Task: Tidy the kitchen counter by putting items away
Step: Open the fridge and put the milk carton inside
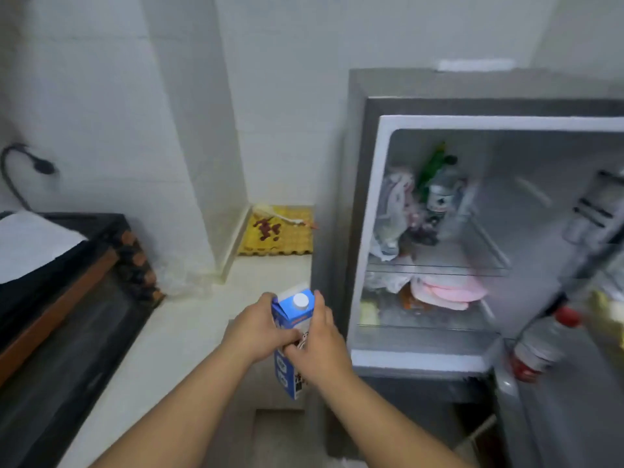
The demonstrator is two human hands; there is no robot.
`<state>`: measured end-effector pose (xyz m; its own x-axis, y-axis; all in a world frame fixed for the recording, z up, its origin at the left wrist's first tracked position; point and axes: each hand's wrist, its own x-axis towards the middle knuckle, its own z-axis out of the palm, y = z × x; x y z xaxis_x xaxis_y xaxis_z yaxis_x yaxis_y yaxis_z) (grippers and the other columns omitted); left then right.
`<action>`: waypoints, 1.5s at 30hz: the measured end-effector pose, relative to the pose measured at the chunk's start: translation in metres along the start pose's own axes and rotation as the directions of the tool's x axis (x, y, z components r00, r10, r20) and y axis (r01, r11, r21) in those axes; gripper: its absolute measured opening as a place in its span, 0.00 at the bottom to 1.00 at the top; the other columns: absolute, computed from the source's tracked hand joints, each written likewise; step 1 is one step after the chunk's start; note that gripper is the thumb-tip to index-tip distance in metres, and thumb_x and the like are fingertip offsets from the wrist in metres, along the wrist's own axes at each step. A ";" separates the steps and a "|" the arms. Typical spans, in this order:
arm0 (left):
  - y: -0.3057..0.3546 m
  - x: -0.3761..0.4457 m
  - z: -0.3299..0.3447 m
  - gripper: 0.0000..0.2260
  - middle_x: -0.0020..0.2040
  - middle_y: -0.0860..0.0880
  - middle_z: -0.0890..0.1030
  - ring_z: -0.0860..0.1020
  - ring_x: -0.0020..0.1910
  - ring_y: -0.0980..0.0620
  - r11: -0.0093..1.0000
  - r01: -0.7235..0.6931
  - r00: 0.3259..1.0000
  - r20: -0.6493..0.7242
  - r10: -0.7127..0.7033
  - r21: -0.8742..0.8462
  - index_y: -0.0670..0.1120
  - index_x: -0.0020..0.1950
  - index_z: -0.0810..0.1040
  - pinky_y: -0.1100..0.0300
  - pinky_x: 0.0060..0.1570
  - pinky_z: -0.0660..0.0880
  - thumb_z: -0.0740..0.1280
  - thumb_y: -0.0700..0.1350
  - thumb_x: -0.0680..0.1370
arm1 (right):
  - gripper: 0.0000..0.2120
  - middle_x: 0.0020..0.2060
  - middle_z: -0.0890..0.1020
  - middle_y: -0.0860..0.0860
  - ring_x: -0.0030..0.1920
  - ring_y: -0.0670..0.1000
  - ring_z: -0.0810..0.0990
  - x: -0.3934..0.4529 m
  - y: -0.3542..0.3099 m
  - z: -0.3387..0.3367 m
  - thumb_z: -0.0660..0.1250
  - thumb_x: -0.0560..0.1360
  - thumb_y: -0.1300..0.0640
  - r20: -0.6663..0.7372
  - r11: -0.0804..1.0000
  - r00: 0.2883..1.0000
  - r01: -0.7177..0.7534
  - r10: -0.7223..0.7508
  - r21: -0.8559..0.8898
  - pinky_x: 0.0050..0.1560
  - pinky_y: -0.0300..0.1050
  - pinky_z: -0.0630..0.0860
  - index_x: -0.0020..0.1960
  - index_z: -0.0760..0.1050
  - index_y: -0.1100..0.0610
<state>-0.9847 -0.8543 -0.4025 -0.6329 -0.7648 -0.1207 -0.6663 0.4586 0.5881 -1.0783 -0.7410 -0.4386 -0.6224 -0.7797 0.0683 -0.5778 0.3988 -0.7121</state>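
A blue and white milk carton (293, 314) with a white round cap is held upright in the air, just past the counter's front edge and left of the open fridge (374, 204). My left hand (260, 327) grips its left side. My right hand (320, 339) wraps its right side and front. Both hands are closed on the carton, hiding its middle. The fridge door (574, 383) stands open to the right.
The pale counter (189, 332) runs left of the fridge. A black oven (67, 298) with a white cloth on top stands at the left. A yellow egg tray (277, 234) with red bits lies in the back corner. Fridge shelves hold bags and bottles; a red-capped bottle (543, 342) sits in the door.
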 end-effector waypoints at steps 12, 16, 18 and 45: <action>0.249 0.087 0.102 0.29 0.56 0.59 0.82 0.80 0.54 0.61 0.769 -0.428 0.849 0.081 0.523 -0.474 0.55 0.65 0.70 0.58 0.56 0.78 0.76 0.52 0.67 | 0.47 0.71 0.70 0.54 0.67 0.59 0.74 0.061 0.113 -0.196 0.68 0.69 0.59 -0.618 0.978 0.766 -0.207 0.176 0.021 0.63 0.57 0.74 0.81 0.46 0.47; 0.310 0.152 0.127 0.30 0.60 0.56 0.82 0.81 0.58 0.59 0.727 -0.484 0.821 0.034 0.570 -0.487 0.53 0.68 0.70 0.58 0.60 0.77 0.75 0.47 0.67 | 0.43 0.77 0.63 0.51 0.70 0.57 0.72 0.124 0.142 -0.233 0.66 0.74 0.58 -0.696 0.972 0.682 -0.209 0.224 0.108 0.64 0.57 0.74 0.81 0.46 0.46; 0.338 0.182 0.137 0.28 0.61 0.53 0.82 0.80 0.58 0.57 0.703 -0.514 0.797 0.028 0.603 -0.491 0.51 0.67 0.71 0.59 0.60 0.77 0.75 0.43 0.69 | 0.40 0.76 0.64 0.53 0.69 0.57 0.72 0.152 0.156 -0.251 0.65 0.75 0.61 -0.705 0.966 0.662 -0.194 0.256 0.169 0.61 0.50 0.73 0.81 0.49 0.48; 0.377 0.216 0.136 0.13 0.45 0.58 0.77 0.76 0.45 0.57 0.812 -0.410 0.868 0.095 0.487 -0.415 0.57 0.43 0.70 0.63 0.43 0.72 0.63 0.39 0.80 | 0.40 0.70 0.71 0.54 0.69 0.55 0.73 0.216 0.210 -0.267 0.67 0.69 0.52 -0.673 0.955 0.681 -0.149 0.288 0.257 0.65 0.58 0.75 0.78 0.57 0.50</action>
<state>-1.4264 -0.7850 -0.3150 -0.9113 -0.3980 0.1059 -0.1176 0.4980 0.8592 -1.4749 -0.6962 -0.3869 -0.9458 -0.0915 0.3116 -0.3227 0.3730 -0.8699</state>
